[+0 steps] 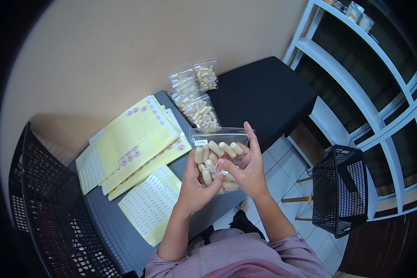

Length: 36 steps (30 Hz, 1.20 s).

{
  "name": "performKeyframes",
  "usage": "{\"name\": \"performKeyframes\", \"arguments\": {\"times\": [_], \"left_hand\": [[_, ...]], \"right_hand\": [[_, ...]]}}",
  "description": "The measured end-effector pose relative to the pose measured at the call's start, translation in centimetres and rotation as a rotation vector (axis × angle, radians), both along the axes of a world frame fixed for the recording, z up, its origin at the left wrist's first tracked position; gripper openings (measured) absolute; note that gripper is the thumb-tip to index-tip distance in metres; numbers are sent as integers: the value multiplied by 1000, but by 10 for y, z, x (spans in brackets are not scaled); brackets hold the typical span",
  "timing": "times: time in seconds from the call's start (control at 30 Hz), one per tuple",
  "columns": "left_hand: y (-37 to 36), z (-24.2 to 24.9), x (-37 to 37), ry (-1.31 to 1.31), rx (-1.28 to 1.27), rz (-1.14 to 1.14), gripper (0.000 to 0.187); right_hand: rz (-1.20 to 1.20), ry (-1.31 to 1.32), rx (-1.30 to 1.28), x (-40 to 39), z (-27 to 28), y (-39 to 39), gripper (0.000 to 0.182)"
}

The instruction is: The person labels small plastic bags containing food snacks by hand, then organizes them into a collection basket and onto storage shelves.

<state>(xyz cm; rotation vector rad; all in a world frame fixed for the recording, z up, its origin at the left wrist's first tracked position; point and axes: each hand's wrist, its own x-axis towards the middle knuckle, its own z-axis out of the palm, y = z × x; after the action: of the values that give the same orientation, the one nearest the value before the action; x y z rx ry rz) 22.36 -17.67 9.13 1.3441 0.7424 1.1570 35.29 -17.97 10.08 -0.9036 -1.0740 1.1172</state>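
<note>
A clear zip bag (207, 160) of pale, finger-shaped pieces is held up in front of me, between both hands. My left hand (197, 178) grips its left side, the thumb pressed near the lower middle. On the other side, my right hand (249, 169) wraps the bag's right edge with its thumb on a round orange-and-white sticker (221, 170). A small white label (201, 142) sits at the bag's upper left, below the zip strip. Sheets of printed labels (150, 204) lie on the grey table left of my hands.
Filled bags (201, 111) stand by the wall at the back of the table. Yellow sticker sheets (129, 143) overlap at left. A black basket (55, 208) is at the far left, another basket (338, 190) on a stool at right. A white shelf (356, 88) rises behind.
</note>
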Motion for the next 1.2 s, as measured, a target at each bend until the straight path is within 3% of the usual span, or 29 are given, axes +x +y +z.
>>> {"name": "performKeyframes", "arguments": {"times": [0.13,0.2,0.33,0.4,0.53,0.77,0.87,0.93,0.97,1.1,1.2], "left_hand": [[0,-1,38,2,-12,-53,57],[0,-2,64,-118,-59,-86,57],[4,-9,125,-229,-84,-88,59],[6,-8,156,-248,-91,-116,53],[5,-20,214,-249,-145,-59,31],[0,-39,261,-226,-179,47,27],[7,-42,262,-182,-163,70,28],[14,-44,259,-174,-154,76,28],[17,-45,257,-134,-148,79,28],[32,-60,249,-104,-165,139,27],[50,-74,245,-116,-169,214,27]], "right_hand": [[-51,29,-20,39,1,-3,85],[-44,173,-108,65,11,-7,85],[-20,160,-70,128,7,-15,86],[-63,-181,-47,158,8,-24,88],[-82,-208,-67,213,-6,-29,88],[-100,-229,-82,256,-24,-30,88],[-65,-175,-99,263,-37,-20,76],[40,-228,-132,268,-49,-12,59],[51,-157,-168,265,-52,-9,42],[159,-59,-250,261,-70,12,27],[226,-144,-236,257,-83,40,25]]}}
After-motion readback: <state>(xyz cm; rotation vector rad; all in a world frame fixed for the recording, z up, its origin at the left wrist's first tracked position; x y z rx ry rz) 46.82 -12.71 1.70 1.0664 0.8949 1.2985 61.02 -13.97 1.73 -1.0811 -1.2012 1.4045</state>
